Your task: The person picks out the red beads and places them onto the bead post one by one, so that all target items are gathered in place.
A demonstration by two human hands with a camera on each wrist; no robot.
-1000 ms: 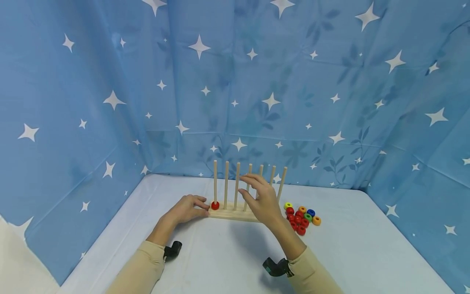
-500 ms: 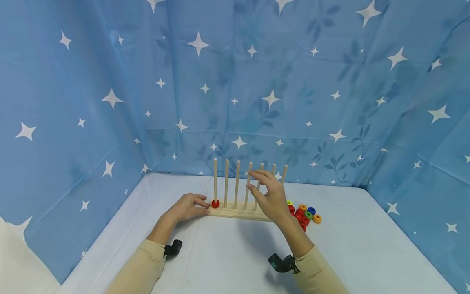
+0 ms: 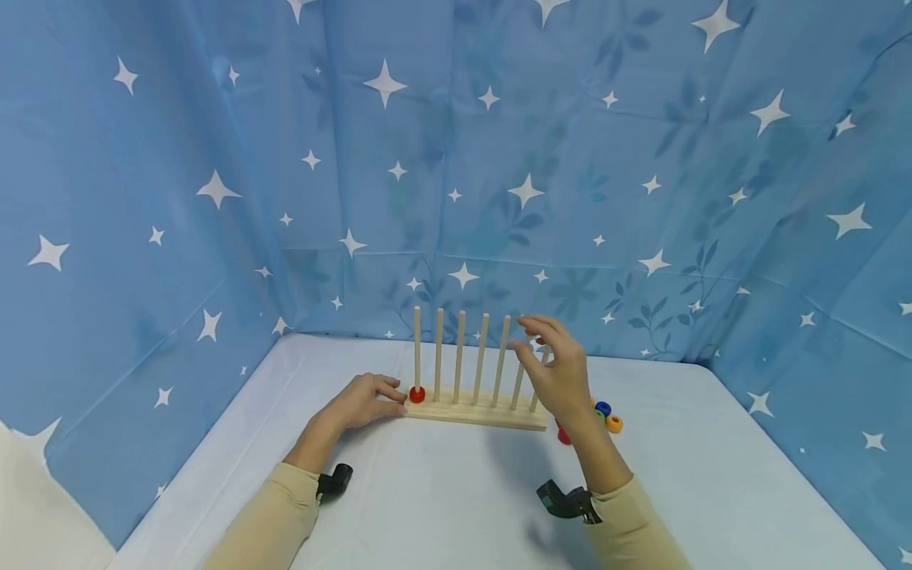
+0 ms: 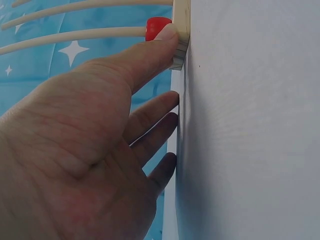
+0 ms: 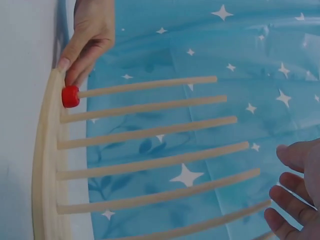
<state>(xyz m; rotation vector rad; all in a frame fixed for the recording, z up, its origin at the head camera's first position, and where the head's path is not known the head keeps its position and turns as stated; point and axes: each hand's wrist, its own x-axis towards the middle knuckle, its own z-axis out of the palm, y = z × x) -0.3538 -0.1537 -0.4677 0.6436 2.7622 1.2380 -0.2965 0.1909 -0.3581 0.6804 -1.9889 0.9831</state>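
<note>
A wooden peg rack [image 3: 466, 415] stands on a white table [image 3: 427, 491], a red bead [image 3: 416, 395] at the foot of its nine o'clock peg. The left hand [image 3: 359, 400] appears to pinch the base's nine o'clock end, fingertips partly hidden. The right hand [image 3: 559, 372], at the rack's two o'clock, holds nothing, thumb and fingers parted. Coloured beads [image 3: 614, 424] lie at three o'clock, partly covered.

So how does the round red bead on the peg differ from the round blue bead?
The round red bead is threaded on an upright wooden peg; the round blue bead lies loose on the white table. The red bead is by the left hand; the blue bead, right of the right hand. Both look similarly sized.
</note>
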